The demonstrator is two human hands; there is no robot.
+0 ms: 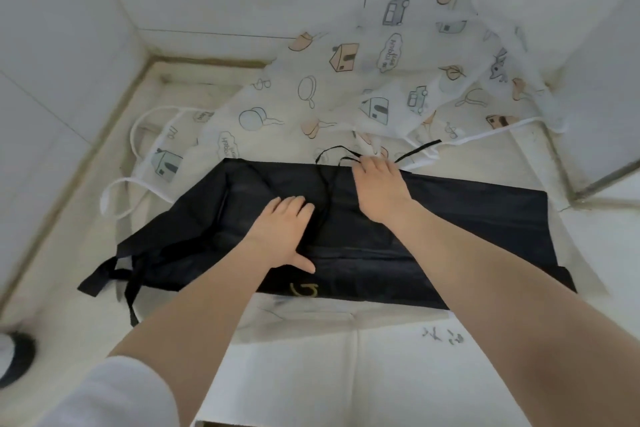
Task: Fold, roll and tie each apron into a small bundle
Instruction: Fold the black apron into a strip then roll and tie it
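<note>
Head view, left to right: the left hand (282, 234) presses flat, fingers straight and slightly spread, on the folded black apron (467, 218) lying on the floor (62, 253); the right hand (379, 184) rests at its far edge, fingers curled onto a thin black tie strap (329, 152) — whether pinched, I cannot tell. Risk: loose straps snagging, the fold slipping open. Count — two aprons, one black, one white printed apron (346, 94) behind

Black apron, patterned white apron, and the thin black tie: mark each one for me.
black apron (467, 218): head view, flat fabric right of the hands.
patterned white apron (329, 94): head view, printed middle.
thin black tie (327, 191): head view, strand between the hands.
</note>
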